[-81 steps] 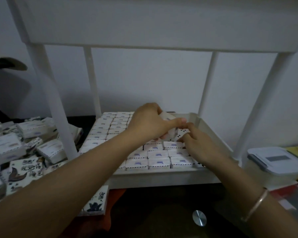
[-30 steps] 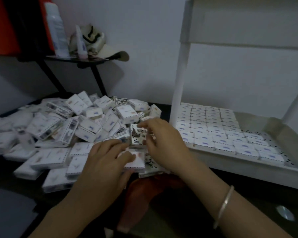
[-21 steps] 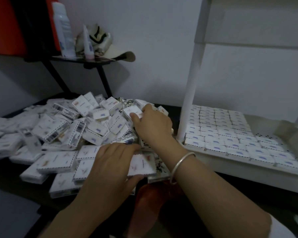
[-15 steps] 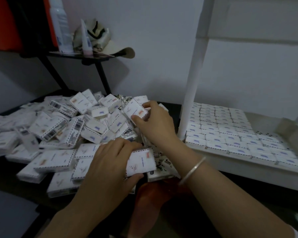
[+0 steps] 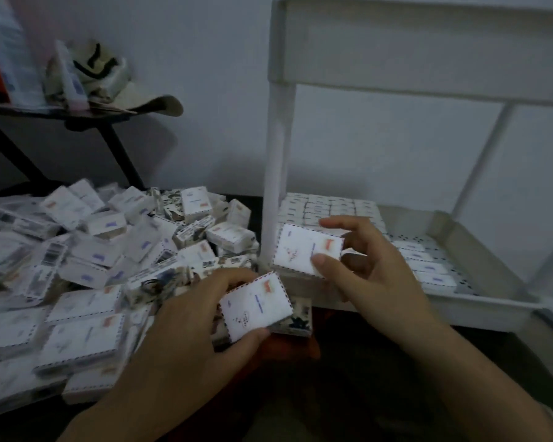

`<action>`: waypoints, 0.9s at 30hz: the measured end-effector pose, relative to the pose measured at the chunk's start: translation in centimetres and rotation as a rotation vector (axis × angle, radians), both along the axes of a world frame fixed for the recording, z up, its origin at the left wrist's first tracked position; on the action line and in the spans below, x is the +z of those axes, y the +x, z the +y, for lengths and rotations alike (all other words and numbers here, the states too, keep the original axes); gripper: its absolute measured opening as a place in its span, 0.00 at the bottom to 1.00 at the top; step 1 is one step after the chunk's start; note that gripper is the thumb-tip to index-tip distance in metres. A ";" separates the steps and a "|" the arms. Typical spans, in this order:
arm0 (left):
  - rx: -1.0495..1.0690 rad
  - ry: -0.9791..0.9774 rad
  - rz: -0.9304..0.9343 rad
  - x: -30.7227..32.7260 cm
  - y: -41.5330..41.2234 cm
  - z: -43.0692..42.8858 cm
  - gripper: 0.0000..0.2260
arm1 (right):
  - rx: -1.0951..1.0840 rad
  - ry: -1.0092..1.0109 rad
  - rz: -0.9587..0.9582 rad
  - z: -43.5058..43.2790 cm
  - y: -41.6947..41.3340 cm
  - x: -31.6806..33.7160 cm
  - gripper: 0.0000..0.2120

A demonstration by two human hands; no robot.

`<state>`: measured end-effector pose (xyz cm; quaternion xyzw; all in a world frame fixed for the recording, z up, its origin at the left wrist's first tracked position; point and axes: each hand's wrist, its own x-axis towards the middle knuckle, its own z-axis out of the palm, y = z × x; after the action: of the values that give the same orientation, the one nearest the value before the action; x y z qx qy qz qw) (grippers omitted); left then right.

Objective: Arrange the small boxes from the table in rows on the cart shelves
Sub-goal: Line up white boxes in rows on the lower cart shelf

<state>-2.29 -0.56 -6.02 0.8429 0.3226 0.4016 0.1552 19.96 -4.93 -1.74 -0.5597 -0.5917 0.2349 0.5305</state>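
Dimly lit | table [image 5: 253, 202] | left hand [image 5: 198, 330] grips near box [image 5: 256, 306] | right hand [image 5: 380, 275] pinches far box [image 5: 307, 250]

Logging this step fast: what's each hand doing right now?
Left hand: holding the nearer small box, pinched between thumb and fingers.
Right hand: holding the farther small box, likewise pinched.

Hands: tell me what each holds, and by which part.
Left hand pinches a small box by opposite edges; right hand pinches a second box at its right end.
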 end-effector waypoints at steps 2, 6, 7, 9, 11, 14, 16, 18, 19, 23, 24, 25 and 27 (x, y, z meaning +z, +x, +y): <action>-0.054 -0.039 -0.052 0.1 1.8 -0.2 0.24 | -0.061 0.000 0.006 -1.0 2.4 0.2 0.16; -0.115 0.015 -0.015 0.3 4.9 -0.1 0.19 | -0.114 -0.023 0.005 -2.6 6.5 0.8 0.14; -0.119 0.026 -0.015 0.5 5.6 -0.1 0.19 | -0.128 -0.023 -0.008 -2.9 7.3 0.9 0.14; -0.122 0.039 -0.017 0.7 6.7 -0.1 0.19 | -0.168 -0.015 -0.022 -3.0 8.7 1.1 0.15; -0.131 0.049 -0.003 0.9 7.6 0.1 0.19 | -0.196 -0.009 -0.038 -2.8 10.2 1.3 0.15; -0.147 0.053 0.027 1.7 9.2 1.1 0.18 | -0.262 -0.014 -0.048 -1.7 12.8 1.7 0.17; -0.148 0.067 0.047 2.3 10.0 1.6 0.19 | -0.298 -0.002 -0.018 -0.7 14.3 1.8 0.18; -0.138 0.087 0.043 3.0 10.8 2.1 0.19 | -0.315 0.011 0.029 0.3 15.3 1.9 0.19; -0.129 0.095 0.034 3.3 11.2 2.3 0.19 | -0.323 0.015 0.055 0.8 15.7 1.9 0.19; -0.110 0.065 -0.005 4.5 13.2 3.9 0.15 | -0.335 0.012 0.118 2.7 17.0 1.4 0.18; -0.113 0.040 -0.017 4.7 13.8 4.4 0.13 | -0.332 0.009 0.123 3.2 17.3 1.2 0.18; -0.119 0.018 -0.031 5.0 14.4 4.9 0.12 | -0.330 0.004 0.116 3.6 17.6 1.0 0.18; -0.124 -0.018 -0.059 5.4 15.8 5.9 0.10 | -0.347 -0.015 0.061 4.5 18.5 0.2 0.18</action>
<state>13.48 5.31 -0.60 0.8476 0.2687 0.4131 0.1970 38.43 -0.43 -1.54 -0.6499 -0.4680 0.1610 0.5767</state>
